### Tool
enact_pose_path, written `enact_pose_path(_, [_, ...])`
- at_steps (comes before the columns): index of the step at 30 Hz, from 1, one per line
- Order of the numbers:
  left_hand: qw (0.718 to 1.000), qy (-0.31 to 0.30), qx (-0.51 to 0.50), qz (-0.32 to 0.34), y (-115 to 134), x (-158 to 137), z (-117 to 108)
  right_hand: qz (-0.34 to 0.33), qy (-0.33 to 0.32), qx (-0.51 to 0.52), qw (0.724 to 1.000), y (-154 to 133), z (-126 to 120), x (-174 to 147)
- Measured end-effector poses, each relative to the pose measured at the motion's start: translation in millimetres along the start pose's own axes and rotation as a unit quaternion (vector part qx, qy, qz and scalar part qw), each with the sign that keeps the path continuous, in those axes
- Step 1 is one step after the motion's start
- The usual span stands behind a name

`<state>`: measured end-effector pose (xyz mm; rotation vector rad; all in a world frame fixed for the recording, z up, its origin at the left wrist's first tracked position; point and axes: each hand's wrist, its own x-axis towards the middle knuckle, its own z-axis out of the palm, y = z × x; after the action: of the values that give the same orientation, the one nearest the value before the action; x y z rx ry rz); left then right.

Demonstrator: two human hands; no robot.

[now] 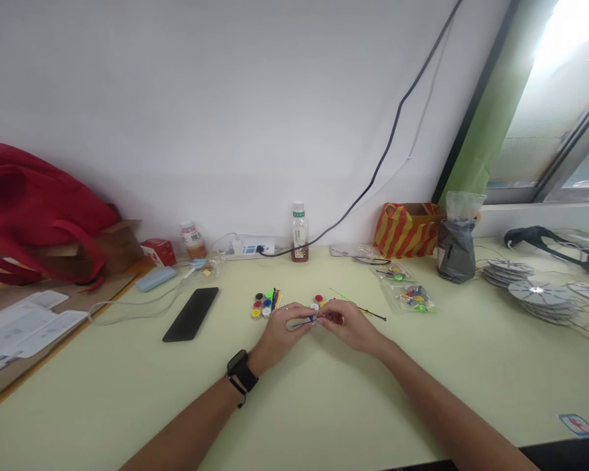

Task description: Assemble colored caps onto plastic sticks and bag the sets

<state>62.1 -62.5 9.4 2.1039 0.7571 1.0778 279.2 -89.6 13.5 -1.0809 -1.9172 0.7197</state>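
Observation:
My left hand [281, 329] and my right hand [347, 324] meet over the table, fingers closed in a pinch. Between their fingertips is a small blue plastic piece [311, 318] with a thin stem; its exact kind is too small to make out. Several coloured discs [256, 313] in yellow, red, blue, white, green and black lie just beyond my left hand. Thin coloured sticks [275, 299] lie beside them. More discs [319, 298], red, white and yellow, sit behind my right hand, partly hidden by it. A dark thin stick [373, 313] extends to their right.
A black phone [191, 314] lies to the left, near white cables. A drink bottle [300, 235] stands by the wall, beside a power strip [258, 246]. Plastic bags of small parts [416, 298], a striped bag [406, 230] and stacked discs [542, 301] are at right.

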Motion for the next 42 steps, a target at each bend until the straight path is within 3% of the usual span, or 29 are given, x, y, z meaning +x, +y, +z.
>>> enact_pose_path(6, [1.0,0.011,-0.003,0.0,0.0,-1.0,1.4,0.012,-0.002,0.0,1.0,0.3,-1.2,0.1])
enact_pose_path(20, [1.0,-0.007,-0.009,-0.016,8.3,-1.1,1.0,0.048,-0.012,0.115,0.992,-7.1,-6.1,1.1])
enact_pose_path(29, [0.972,-0.039,-0.206,-0.102,12.6,-0.5,5.7,0.052,0.034,0.193,0.979,-9.6,-3.7,2.9])
enact_pose_path(33, [0.961,0.002,-0.238,-0.141,9.8,3.2,2.3,0.044,0.082,0.15,0.984,-10.2,-6.0,2.6])
enact_pose_path(38, [0.95,0.032,-0.262,-0.166,1.7,6.0,-0.2,0.013,0.076,0.097,0.992,-14.3,-6.0,-0.2])
enact_pose_path(42, [0.95,0.042,-0.261,-0.166,-0.1,6.3,-0.2,0.036,0.056,0.108,0.992,-15.5,-4.1,-1.9])
